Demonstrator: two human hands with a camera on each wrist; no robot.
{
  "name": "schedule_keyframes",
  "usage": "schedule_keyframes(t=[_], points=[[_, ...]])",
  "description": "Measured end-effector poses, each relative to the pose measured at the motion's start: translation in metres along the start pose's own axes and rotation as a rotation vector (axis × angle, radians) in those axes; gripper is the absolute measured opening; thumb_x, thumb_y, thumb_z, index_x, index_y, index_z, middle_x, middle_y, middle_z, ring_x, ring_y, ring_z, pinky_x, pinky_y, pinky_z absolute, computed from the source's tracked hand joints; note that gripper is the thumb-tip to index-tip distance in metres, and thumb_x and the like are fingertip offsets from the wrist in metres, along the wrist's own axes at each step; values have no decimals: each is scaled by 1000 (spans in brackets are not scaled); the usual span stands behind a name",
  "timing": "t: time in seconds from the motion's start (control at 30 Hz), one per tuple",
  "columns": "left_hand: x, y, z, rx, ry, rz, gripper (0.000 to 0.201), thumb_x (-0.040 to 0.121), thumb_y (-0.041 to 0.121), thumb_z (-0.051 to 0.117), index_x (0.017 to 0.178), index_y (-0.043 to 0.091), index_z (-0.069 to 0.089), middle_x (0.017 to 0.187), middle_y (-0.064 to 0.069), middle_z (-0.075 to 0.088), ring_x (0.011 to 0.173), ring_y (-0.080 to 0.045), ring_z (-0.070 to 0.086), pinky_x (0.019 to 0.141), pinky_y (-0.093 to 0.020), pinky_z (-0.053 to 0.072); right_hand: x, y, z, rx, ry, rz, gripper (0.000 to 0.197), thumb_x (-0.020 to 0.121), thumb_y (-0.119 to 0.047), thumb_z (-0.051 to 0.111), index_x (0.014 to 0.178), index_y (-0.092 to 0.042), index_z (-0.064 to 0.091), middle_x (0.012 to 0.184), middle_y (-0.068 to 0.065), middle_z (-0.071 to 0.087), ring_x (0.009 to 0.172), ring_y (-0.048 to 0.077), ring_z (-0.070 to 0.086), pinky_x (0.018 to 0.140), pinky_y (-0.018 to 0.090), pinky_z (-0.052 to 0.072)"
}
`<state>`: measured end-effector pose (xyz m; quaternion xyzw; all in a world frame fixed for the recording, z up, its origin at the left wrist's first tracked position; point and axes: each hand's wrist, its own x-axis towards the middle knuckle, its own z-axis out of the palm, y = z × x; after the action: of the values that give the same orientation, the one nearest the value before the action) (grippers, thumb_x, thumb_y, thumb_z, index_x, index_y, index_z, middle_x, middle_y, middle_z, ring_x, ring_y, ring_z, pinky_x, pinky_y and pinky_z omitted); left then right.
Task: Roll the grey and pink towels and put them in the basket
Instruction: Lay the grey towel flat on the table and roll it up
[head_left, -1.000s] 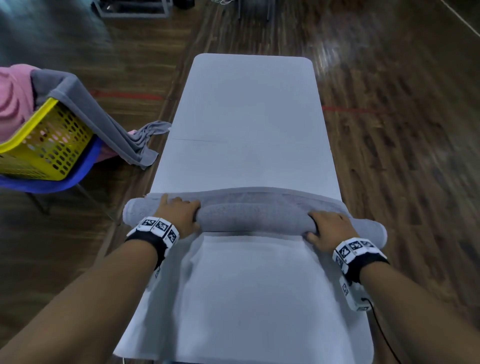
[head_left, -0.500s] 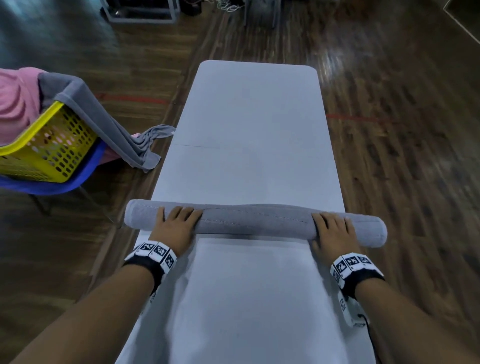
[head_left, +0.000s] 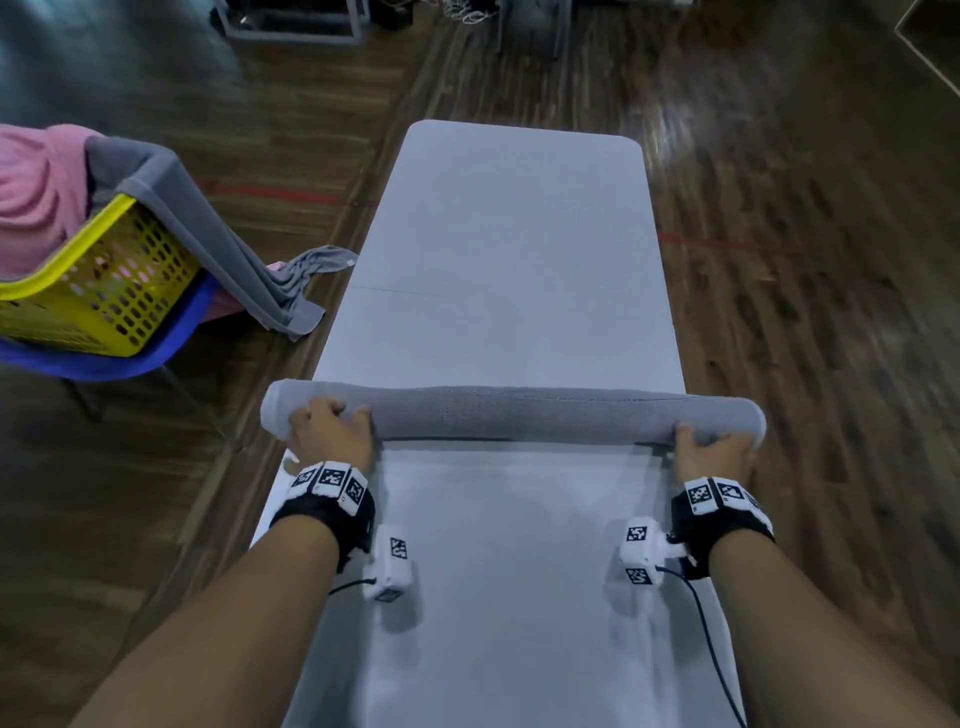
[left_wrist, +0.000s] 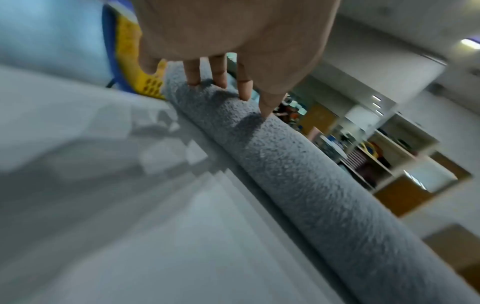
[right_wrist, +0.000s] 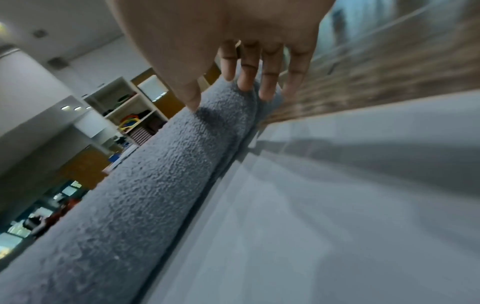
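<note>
The grey towel (head_left: 511, 415) lies fully rolled across the worktop (head_left: 514, 249) — its flat far edge gone. Left hand (head_left: 332, 434) and right hand (head_left: 714, 452) have slid outward, fingers (left_wrist: 221, 72) curling onto its ends.

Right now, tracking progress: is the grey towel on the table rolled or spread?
Rolled: the grey towel lies as one long cylinder across the table.

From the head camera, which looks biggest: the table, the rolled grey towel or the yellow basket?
1. table
2. rolled grey towel
3. yellow basket, though it is cut off at the frame's edge and lies farther away, so its rank is unsure.
</note>
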<state>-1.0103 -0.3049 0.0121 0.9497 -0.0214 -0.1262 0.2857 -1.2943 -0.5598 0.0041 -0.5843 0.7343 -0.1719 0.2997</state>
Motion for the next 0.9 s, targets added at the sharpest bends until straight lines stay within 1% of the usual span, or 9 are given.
schedule_keyframes(t=[0.1,0.2,0.27,0.4,0.47,0.53,0.63,0.77,0.9], points=[[-6,1,6,-162,-5,-145,33,87,36,62,111,14,55,130,-15,48,115,-41,48,98,-48,41,3,2,5,55,-115,93,61,87,-42,58,126,4,44,123,26,54,95,37,58,80,43,48],[-5,6,5,-274,35,-278,47,84,37,67,122,13,51,135,-16,44,112,-40,52,91,-45,47,9,0,10,152,-145,208,83,84,-51,58,143,1,30,135,25,49,109,42,57,92,46,47],[0,3,3,-384,36,-453,68,80,42,70,134,10,43,136,-18,46,111,-40,55,90,-44,47,13,1,12,278,-175,348,93,78,-61,58,145,-4,29,127,24,54,102,39,61,86,44,51],[8,-12,5,-748,-100,-771,87,70,57,73,138,14,39,111,-9,65,93,-28,67,83,-43,56,28,-1,14,532,-276,582,84,66,-74,59,105,0,49,87,18,67,67,30,67,60,42,57],[11,-16,8,-826,-177,-775,81,74,61,70,136,15,42,103,-9,67,88,-22,68,78,-45,58,36,0,12,483,-298,605,80,62,-77,59,86,-2,46,62,16,67,46,31,65,46,45,53],[16,-17,10,-898,-233,-767,76,80,57,68,138,15,42,110,-10,64,95,-22,67,82,-47,57,45,4,13,418,-331,588,83,60,-74,64,94,-1,46,51,17,65,37,35,61,41,47,50],[23,-16,11,-974,-259,-792,62,81,46,71,127,10,50,108,-11,64,98,-24,65,86,-44,56,57,15,20,426,-350,572,91,53,-66,69,114,-1,51,57,16,68,46,33,66,55,45,55],[25,-13,10,-1177,-227,-809,41,74,32,78,100,8,56,99,-13,67,90,-31,68,79,-48,59,53,19,25,478,-317,572,85,40,-59,69,102,-3,53,58,15,68,44,34,64,52,52,53],[33,-13,1,-1011,-217,-633,40,81,37,66,110,11,60,107,-9,65,90,-28,65,79,-45,58,31,-6,20,495,-194,446,64,38,-54,63,86,-12,62,74,10,69,51,27,66,54,38,53]])
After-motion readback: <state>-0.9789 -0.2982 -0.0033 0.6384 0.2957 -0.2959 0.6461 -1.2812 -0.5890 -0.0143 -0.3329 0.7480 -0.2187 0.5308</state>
